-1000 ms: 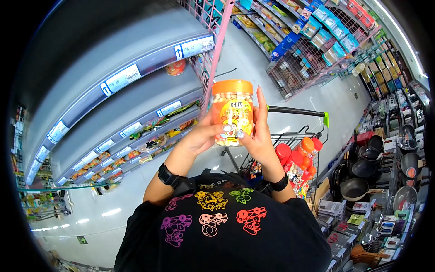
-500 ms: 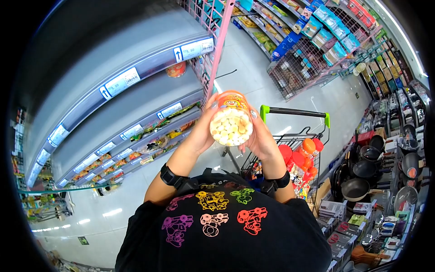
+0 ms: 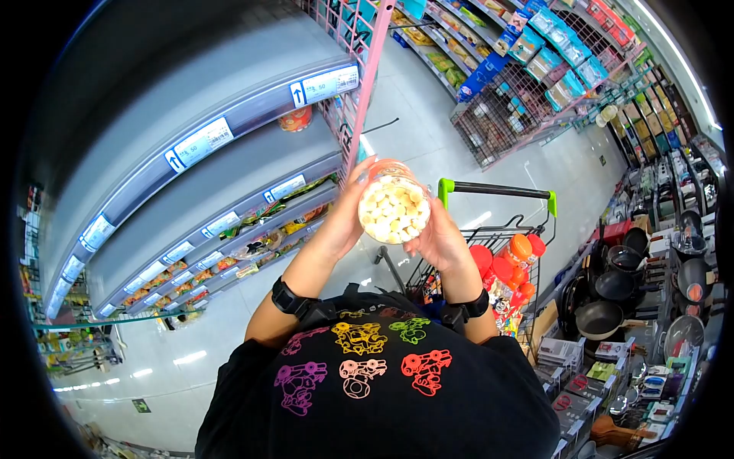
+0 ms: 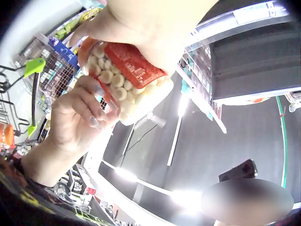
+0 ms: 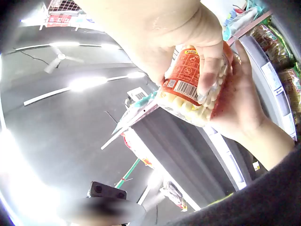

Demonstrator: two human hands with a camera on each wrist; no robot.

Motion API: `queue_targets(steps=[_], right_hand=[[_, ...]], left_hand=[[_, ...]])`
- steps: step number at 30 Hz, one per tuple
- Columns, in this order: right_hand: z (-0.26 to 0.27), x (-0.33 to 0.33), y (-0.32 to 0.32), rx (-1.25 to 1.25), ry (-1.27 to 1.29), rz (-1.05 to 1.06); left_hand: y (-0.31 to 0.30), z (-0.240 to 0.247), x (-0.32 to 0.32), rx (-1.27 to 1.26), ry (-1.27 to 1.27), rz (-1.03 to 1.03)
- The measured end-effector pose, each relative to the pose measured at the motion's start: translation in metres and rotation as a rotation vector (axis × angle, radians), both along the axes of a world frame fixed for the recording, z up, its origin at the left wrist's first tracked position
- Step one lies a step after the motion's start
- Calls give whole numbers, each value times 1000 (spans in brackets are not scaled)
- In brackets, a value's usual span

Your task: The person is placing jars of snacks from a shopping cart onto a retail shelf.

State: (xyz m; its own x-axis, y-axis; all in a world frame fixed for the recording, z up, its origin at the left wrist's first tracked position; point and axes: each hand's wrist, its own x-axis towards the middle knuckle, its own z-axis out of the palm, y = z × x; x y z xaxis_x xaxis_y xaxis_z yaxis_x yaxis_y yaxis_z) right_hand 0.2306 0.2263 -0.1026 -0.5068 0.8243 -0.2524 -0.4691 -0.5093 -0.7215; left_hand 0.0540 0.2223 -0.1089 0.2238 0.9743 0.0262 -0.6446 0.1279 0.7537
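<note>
Both hands hold a clear plastic jar (image 3: 394, 210) of small round cream-coloured biscuits in front of the chest. In the head view its see-through base faces the camera, and the orange lid end points away. My left hand (image 3: 342, 222) grips one side and my right hand (image 3: 445, 239) the other. The right wrist view shows a red label (image 5: 186, 77) with a barcode, with the right fingers curled over the jar beside it. In the left wrist view, another red label panel (image 4: 134, 66) lies under the left hand, and the right fingers (image 4: 89, 103) bend against the jar.
A shopping cart (image 3: 497, 188) stands to the right, carrying several red- and orange-lidded jars (image 3: 520, 246) and snack packs. Left is a grey shelf (image 3: 252, 115) with price tags and an orange-red tub (image 3: 296, 118). Hanging pans (image 3: 599, 319) and kitchen tools line the right side.
The jar was upright with its front label toward the head camera a second ago. The hands have tilted it so its base faces the camera, with their grip shifted to its sides.
</note>
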Motion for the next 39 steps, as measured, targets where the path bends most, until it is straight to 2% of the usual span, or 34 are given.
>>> queue_targets(steps=[11,13,16,19,21,25,31,34,38,39], right_hand=[[-4,5,1,97,-52,-48],[4,5,1,154,-118,-47],[2,5,4,372,-281,-80],[6,4,9,627,-503,-15],[8,1,7,693,-537,39],[-2,-4,14,648,-317,40],[-14,-12,20,586,-291,69],[-43,-13,31,600,-414,134],[-60,-29,39,631,-529,265],[-56,-37,39,545,-482,262]], left_hand=[[-1,-4,-3,27,-19,-89],[-2,-1,-6,-11,-30,-124],[-4,9,-17,21,119,-167],[2,6,-26,400,258,-83],[2,5,-27,436,329,-49],[0,4,-24,440,381,11],[-1,-7,-26,413,486,102],[1,-13,-31,357,561,159],[2,-28,-50,238,807,227],[5,-39,-55,229,821,267]])
